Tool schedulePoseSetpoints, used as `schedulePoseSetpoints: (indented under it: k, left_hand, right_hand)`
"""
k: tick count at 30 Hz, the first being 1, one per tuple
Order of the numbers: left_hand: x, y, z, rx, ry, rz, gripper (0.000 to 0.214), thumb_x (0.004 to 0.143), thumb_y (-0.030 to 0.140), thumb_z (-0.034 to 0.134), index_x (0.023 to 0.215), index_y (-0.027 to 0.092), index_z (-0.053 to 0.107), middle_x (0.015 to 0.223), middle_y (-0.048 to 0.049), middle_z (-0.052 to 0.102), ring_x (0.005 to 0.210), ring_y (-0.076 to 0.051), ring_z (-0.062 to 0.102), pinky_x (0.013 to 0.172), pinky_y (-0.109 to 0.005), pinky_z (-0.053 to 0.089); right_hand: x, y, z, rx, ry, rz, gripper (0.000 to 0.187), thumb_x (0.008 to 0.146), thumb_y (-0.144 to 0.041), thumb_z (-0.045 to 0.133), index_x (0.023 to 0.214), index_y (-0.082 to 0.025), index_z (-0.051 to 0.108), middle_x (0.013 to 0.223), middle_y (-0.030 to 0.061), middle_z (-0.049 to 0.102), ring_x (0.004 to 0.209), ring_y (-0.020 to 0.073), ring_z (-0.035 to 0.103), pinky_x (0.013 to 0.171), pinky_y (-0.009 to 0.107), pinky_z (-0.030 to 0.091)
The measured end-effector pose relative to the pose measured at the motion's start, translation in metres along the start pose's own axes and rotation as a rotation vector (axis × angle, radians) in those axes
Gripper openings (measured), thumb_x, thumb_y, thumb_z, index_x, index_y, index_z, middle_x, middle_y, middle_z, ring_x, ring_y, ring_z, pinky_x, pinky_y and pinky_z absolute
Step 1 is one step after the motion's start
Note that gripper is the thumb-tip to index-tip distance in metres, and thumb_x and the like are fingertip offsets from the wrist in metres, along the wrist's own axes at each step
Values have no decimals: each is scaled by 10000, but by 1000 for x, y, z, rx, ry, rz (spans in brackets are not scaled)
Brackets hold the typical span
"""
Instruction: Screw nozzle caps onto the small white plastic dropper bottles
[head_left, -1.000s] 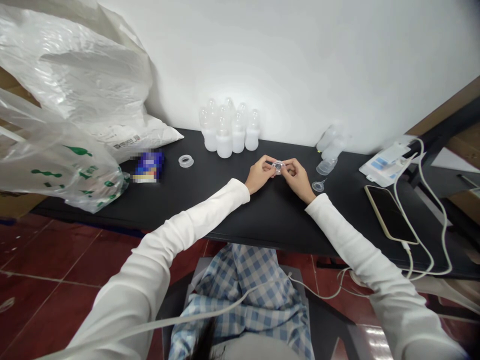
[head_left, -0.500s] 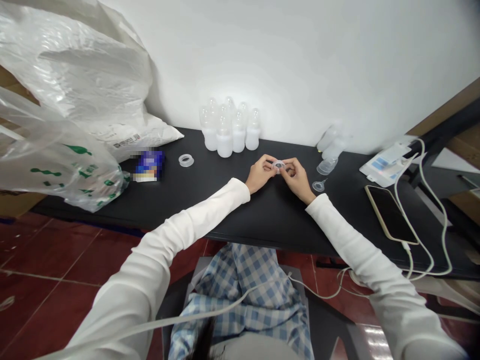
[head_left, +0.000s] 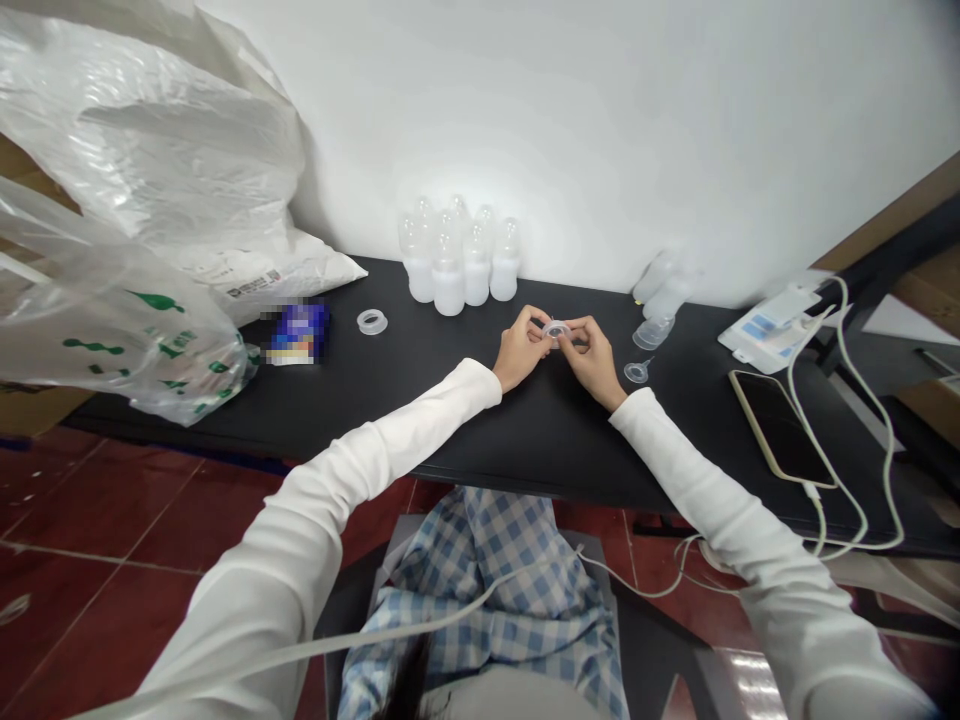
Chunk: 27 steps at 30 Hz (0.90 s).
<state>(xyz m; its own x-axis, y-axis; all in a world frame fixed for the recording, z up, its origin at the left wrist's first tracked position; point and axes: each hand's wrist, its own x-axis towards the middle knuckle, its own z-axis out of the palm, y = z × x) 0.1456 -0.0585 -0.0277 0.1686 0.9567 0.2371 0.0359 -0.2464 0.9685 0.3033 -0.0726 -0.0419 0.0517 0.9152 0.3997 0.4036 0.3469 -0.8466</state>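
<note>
Between my left hand (head_left: 520,348) and my right hand (head_left: 595,358) is a translucent bottle collar ring (head_left: 556,329), just above the black table. The fingers and thumbs of both hands pinch its two sides, and I cannot make out whether another part sits inside it. A similar white collar ring (head_left: 372,321) lies on the table to the left. Right of my right hand lies a clear silicone piece with a thin stem (head_left: 637,372). Several white baby bottles with clear domed caps (head_left: 448,275) stand upright behind my hands.
Clear bottle caps (head_left: 655,328) lie near the wall at right. Farther right are a phone (head_left: 780,428) on a charging cable and a white packet (head_left: 772,328). Large plastic bags (head_left: 150,150) and a blue pack (head_left: 300,333) occupy the left. A white cable (head_left: 420,636) crosses my lap.
The ring has tilted slightly between my fingers, so its opening shows differently. Both hands keep their pinch in almost the same place; the other things have not moved.
</note>
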Motion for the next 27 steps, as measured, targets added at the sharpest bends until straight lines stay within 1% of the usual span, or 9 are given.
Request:
schedulePoseSetpoints:
  k: [4, 7, 10, 13, 15, 19, 21, 24, 27]
  left_hand:
    - [1, 2, -1, -26, -4, -29, 272, 783, 30, 701, 916, 212, 549, 607, 107, 600, 522, -62, 609, 575, -186, 483]
    - [2, -1, -1, -102, -34, -69, 243, 812, 80, 718, 920, 202, 538, 624, 92, 627, 529, -64, 621, 567, -185, 493]
    - [3, -4, -1, -166, -58, -73, 202, 854, 158, 727, 935, 189, 545, 642, 73, 651, 557, -75, 648, 600, -201, 530]
    - [3, -4, -1, -177, -84, -54, 188, 880, 226, 729, 928, 189, 551, 630, 68, 651, 555, -74, 646, 583, -193, 521]
    - [3, -4, -1, -162, -90, -41, 193, 879, 239, 732, 904, 192, 546, 622, 69, 646, 536, -69, 628, 554, -183, 500]
    - [2, -2, -2, -124, -87, -11, 202, 875, 249, 731, 870, 200, 535, 609, 76, 617, 522, -65, 605, 537, -184, 482]
    - [1, -1, -3, -98, -85, 10, 207, 871, 248, 732, 848, 207, 530, 604, 81, 595, 523, -64, 595, 541, -189, 474]
    - [0, 0, -3, -54, -81, 31, 203, 871, 213, 717, 813, 215, 523, 600, 82, 576, 527, -70, 584, 567, -207, 472]
    - [0, -1, -2, -45, -82, 31, 197, 871, 192, 708, 807, 215, 523, 603, 78, 576, 534, -81, 587, 590, -225, 477]
  right_hand:
    - [-1, 1, -1, 3, -34, 5, 562, 813, -764, 658, 1021, -245, 602, 792, -4, 670, 641, 134, 591, 594, 277, 455]
    - [-1, 1, -2, 9, -41, -4, 539, 850, -750, 628, 1028, -242, 616, 774, -15, 654, 608, 113, 532, 569, 261, 435]
    - [0, -2, -2, 24, -29, 10, 537, 860, -763, 601, 1000, -244, 603, 743, -16, 639, 589, 115, 514, 526, 253, 411]
    - [0, -3, -2, 36, -20, 3, 534, 841, -772, 615, 942, -250, 573, 733, -13, 640, 591, 124, 529, 513, 255, 397]
    - [0, -3, -2, 55, -25, 3, 530, 832, -771, 627, 913, -252, 557, 723, -12, 647, 589, 125, 535, 518, 259, 397]
    - [0, -2, 0, 110, -24, -2, 524, 820, -761, 655, 874, -253, 538, 672, -26, 642, 611, 140, 598, 584, 282, 446]
    - [-1, -1, 1, 132, -24, 3, 525, 811, -760, 665, 862, -256, 528, 655, -33, 637, 622, 152, 624, 613, 299, 468]
    - [-3, -2, 2, 137, -32, 21, 538, 793, -769, 677, 852, -260, 513, 643, -39, 633, 612, 157, 628, 607, 307, 470]
    - [-4, -5, 2, 116, -35, 15, 530, 810, -757, 670, 853, -258, 499, 662, -32, 648, 618, 155, 631, 606, 304, 470]
